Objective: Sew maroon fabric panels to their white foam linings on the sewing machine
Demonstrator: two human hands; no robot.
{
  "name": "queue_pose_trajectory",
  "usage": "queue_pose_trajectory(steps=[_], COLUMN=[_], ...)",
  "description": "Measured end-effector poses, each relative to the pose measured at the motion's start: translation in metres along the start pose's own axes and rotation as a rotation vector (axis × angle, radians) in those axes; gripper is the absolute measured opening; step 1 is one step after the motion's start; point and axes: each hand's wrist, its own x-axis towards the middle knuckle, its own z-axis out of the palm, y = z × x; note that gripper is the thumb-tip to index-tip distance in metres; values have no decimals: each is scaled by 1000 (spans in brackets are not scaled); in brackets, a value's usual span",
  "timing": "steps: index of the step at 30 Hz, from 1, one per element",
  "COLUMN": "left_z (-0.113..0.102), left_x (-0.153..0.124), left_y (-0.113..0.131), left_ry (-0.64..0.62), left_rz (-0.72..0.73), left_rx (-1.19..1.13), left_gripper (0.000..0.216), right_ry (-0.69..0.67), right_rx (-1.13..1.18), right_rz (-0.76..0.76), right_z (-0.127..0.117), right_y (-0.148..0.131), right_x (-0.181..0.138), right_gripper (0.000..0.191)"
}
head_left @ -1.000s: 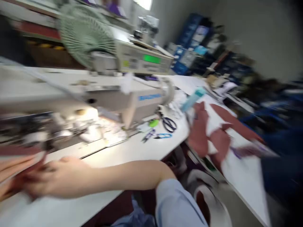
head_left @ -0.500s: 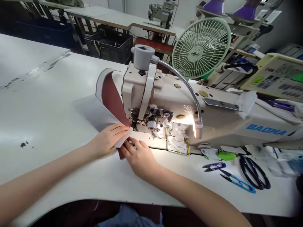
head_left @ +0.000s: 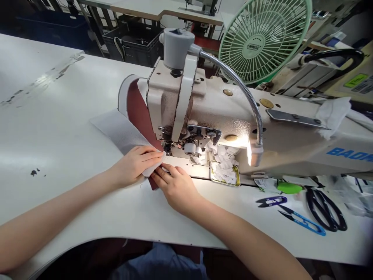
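Note:
A maroon leather-like panel (head_left: 140, 120) backed by a pale grey mesh lining (head_left: 116, 132) lies on the table, curving up behind the sewing machine head (head_left: 186, 112). My left hand (head_left: 136, 165) presses flat on the layers and holds a white edge strip (head_left: 153, 165). My right hand (head_left: 175, 186) pinches the same edge from below, just in front of the presser foot (head_left: 167, 147). The maroon tip (head_left: 153, 182) shows between my hands. The needle area is partly hidden by the machine's front plate.
A gooseneck lamp (head_left: 241, 77) lights the needle plate. A small metal tray (head_left: 225, 173) of white scraps sits right of it. Thread snips (head_left: 301, 221) and black-handled scissors (head_left: 326, 210) lie at the right. A green fan (head_left: 260, 37) stands behind the machine.
The blurred, swung view from a second ago has steadied. Both hands have come together at the presser foot, holding the panel; the last half second shows only a slight shift of view.

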Motion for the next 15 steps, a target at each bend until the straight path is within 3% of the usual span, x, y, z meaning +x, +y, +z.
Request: queue_pose_trajectory(steps=[15], left_z=[3], left_x=[19], left_y=[6], left_ry=[-56], left_rz=[-49], left_rx=[174], left_gripper=[40], right_ry=[-31], right_rx=[-83], right_rz=[21], right_z=[-6], right_y=[22], right_x=[2], right_gripper=[32])
